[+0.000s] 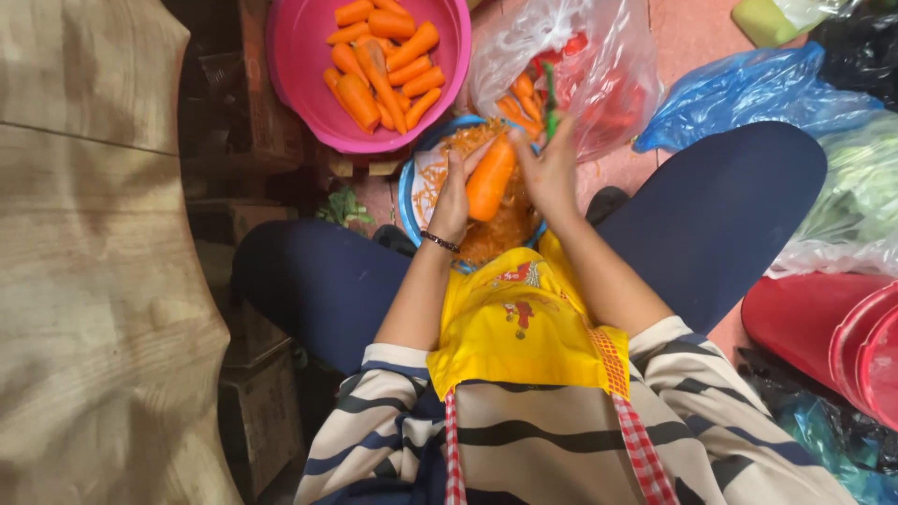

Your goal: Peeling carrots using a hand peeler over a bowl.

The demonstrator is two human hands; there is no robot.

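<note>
From the head camera, my left hand (456,192) wraps its fingers around a carrot (490,178), holding it tilted over the blue bowl (408,192) of orange peelings between my knees. My right hand (552,168), just at three o'clock of the carrot, pinches a green peeler (550,98) between pressed-together fingers, its blade beside the carrot's upper end. At eleven o'clock of the bowl a pink basin (290,56) holds peeled carrots. At one o'clock a clear plastic bag (599,56) holds more carrots. The floor (692,33) is reddish tile, crowded with a blue bag (748,93) at two o'clock and red buckets (832,337) at four o'clock. A wooden surface (94,281) fills nine o'clock.
</note>
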